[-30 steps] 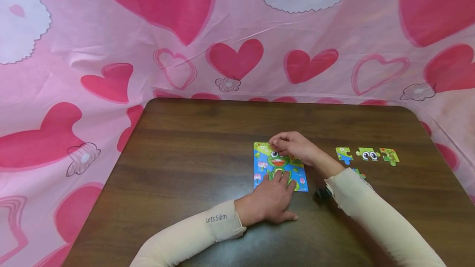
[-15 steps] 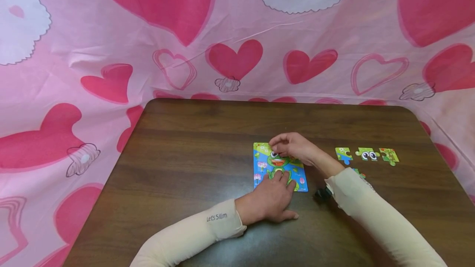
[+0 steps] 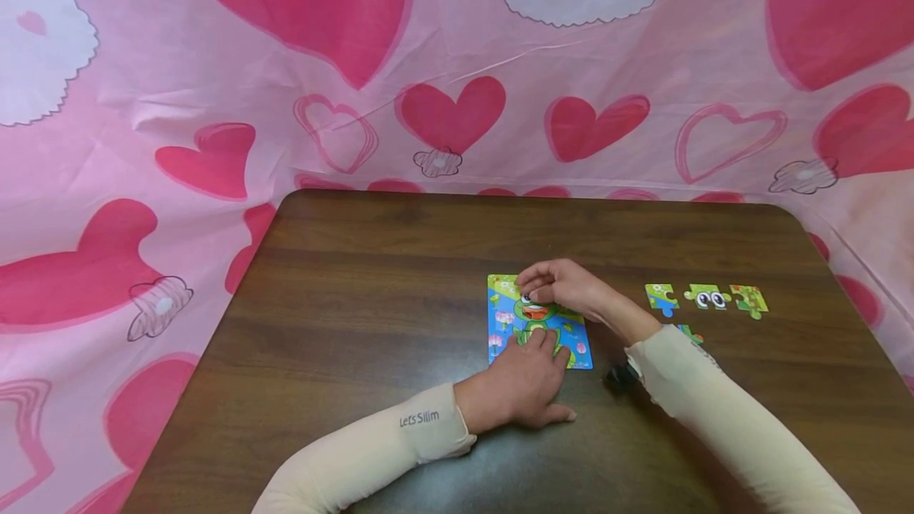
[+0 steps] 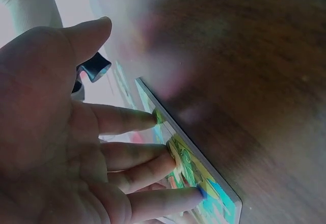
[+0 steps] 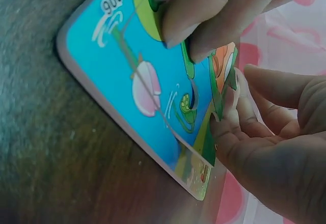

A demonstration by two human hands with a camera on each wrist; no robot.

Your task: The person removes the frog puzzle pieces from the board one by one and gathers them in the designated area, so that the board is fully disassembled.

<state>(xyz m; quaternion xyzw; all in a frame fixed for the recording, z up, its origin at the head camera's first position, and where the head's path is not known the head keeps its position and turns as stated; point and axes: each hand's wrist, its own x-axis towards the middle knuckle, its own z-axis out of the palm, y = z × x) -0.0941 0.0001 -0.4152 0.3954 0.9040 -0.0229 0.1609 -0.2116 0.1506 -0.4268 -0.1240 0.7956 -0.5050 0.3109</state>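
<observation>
A square frog jigsaw puzzle lies on the table, blue with green and pink flowers. My left hand rests palm down over its near part, fingers extended and fingertips pressing on the frog's body. Over the far part, my right hand has its thumb and fingers bent around the frog's eyes. In the right wrist view, the right fingers pinch a puzzle piece, whose edge stands tilted up from the board. The fingers hide most of that piece. The left wrist view shows the board's edge beneath the left fingertips.
To the right lie several loose puzzle pieces: a blue-green one, one with frog eyes, a green-red one, and another partly behind the right sleeve. A black object sits at the right wrist. A pink heart-patterned cloth hangs behind the table.
My right fingers and thumb have dipped slightly lower and closer around the frog's eyes. The left hand stays almost still on the puzzle.
</observation>
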